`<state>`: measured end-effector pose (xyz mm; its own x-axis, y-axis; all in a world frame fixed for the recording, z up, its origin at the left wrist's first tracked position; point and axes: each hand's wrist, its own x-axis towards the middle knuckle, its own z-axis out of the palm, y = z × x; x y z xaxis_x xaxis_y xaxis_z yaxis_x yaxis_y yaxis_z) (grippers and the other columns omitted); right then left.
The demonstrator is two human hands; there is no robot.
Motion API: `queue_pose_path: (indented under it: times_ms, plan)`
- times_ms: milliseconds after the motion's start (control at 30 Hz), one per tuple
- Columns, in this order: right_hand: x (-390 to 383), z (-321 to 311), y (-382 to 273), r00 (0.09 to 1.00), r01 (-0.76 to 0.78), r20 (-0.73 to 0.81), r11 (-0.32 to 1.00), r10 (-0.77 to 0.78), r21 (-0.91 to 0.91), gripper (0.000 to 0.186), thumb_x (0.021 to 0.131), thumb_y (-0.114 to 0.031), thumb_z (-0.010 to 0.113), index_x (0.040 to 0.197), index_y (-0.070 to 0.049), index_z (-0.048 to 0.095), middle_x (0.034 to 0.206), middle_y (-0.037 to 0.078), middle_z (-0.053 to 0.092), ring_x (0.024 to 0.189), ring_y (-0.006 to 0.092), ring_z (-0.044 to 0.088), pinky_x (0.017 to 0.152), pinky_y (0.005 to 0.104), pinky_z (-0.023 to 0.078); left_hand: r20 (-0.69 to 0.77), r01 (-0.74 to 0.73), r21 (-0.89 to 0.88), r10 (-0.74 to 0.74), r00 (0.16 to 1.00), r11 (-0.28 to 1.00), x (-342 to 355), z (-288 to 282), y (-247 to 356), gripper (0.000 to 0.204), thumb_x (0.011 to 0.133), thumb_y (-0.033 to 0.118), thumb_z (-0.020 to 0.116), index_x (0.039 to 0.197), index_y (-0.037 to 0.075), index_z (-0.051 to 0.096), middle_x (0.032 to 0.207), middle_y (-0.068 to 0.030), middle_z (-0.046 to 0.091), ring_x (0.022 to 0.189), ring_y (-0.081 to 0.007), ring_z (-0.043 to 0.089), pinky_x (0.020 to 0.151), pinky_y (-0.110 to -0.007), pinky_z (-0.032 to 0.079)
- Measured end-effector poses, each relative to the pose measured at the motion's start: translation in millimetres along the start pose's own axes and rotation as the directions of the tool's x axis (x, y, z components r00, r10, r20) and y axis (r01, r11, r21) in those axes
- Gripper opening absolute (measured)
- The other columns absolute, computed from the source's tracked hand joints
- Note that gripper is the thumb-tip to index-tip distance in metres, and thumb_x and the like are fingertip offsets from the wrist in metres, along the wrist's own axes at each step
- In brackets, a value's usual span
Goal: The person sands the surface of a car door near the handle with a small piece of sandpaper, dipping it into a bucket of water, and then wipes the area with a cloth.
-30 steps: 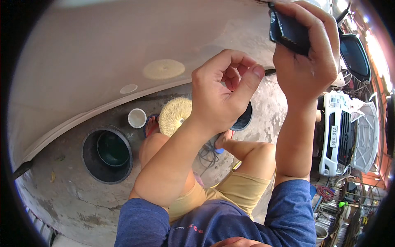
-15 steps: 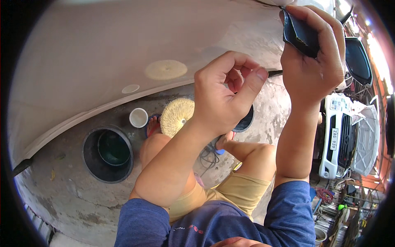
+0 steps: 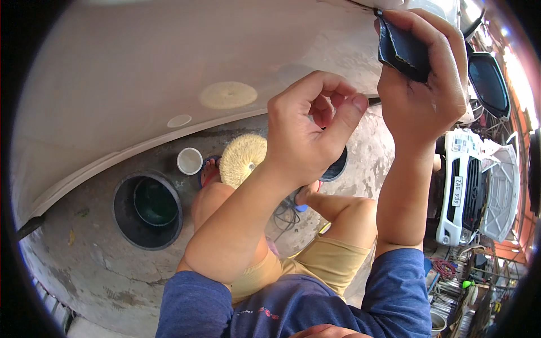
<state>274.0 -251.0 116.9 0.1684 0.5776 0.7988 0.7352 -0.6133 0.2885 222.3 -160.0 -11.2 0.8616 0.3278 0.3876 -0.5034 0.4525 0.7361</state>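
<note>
L hand (image 3: pixel 313 127) half-open, R hand (image 3: pixel 424 90) round folded dk sheet (image 3: pixel 404 50)

White glare at upper right

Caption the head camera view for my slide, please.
Right hand gripping a dark folded sheet near a pale glossy panel, left hand loosely curled.

The right fingers (image 3: pixel 442 48) partly hide the black pad (image 3: pixel 409 53).
</note>
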Motion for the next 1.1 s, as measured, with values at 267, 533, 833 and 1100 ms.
queue_pose_path:
  times_ms: [267,533,833,1100]
  plan:
    - [0.5,-0.2,-0.3,1.0,-0.003,0.0,0.998,0.003,0.065,0.036,0.069,0.018,0.066,0.1,0.002,0.076,0.1,0.012,0.073,0.091,0.0217,0.07,0.084,0.029,0.054,-0.01,0.001,-0.026,-0.002,1.0,1.0,-0.1,0.9,-2.4,0.015,0.088,0.014,0.08,0.09,0.001,0.071,0.071,-0.0009,0.067,0.053,-0.0035,0.047,0.049,-0.022,0.037]
    - [0.9,-2.3,-0.1,1.0,-0.022,0.005,1.0,0.022,0.006,0.035,0.07,0.017,0.066,0.1,0.002,0.075,0.1,0.012,0.073,0.091,0.0211,0.07,0.084,0.0286,0.054,0.013,0.009,-0.002,-0.009,1.0,1.0,0.6,1.6,1.1,0.016,0.088,0.015,0.08,0.09,0.001,0.072,0.071,-0.0012,0.067,0.053,-0.0038,0.047,0.049,-0.022,0.037]
    - [-0.4,-0.5,-2.0,0.999,-0.042,0.015,0.994,0.041,0.099,0.031,0.073,0.017,0.07,0.1,0.002,0.075,0.1,0.011,0.072,0.09,0.0195,0.07,0.083,0.0282,0.055,0.01,0.006,0.007,-0.006,1.0,1.0,-0.8,0.9,-0.8,0.017,0.088,0.015,0.08,0.091,0.001,0.071,0.07,-0.0012,0.066,0.053,-0.0037,0.047,0.048,-0.022,0.037]
    - [-0.8,1.5,-5.9,0.996,-0.081,0.03,0.995,0.079,0.063,0.033,0.072,0.017,0.069,0.1,0.002,0.075,0.1,0.012,0.072,0.091,0.0204,0.07,0.084,0.0289,0.055,0.011,-0.006,0.004,0.006,1.0,1.0,-0.1,-0.2,-0.8,0.016,0.089,0.015,0.08,0.091,0.001,0.071,0.071,-0.0019,0.067,0.053,-0.0038,0.047,0.048,-0.022,0.037]
